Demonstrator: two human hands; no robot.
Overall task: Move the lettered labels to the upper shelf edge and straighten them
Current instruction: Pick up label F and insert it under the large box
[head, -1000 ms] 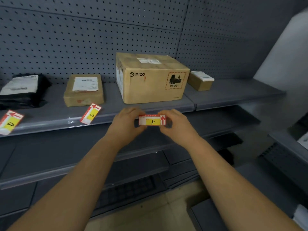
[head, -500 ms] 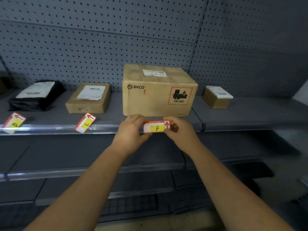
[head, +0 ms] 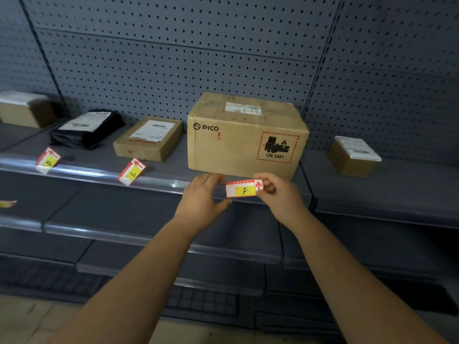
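A red-and-white label with a yellow patch marked F is held level at the upper shelf edge, just below the big PICO box. My right hand pinches its right end by the red arrow. My left hand touches its left end with thumb below and fingers above. Label E sits tilted on the same shelf edge further left. Label D sits tilted at the far left of that edge.
On the upper shelf stand the PICO cardboard box, a flat parcel, a black bag, a small box at right and another box at far left. A label scrap lies on the lower shelf at left.
Both hands carried the F label up a little to the upper shelf edge, and my view swung left and closer. Labels D and E have not moved on the shelf.
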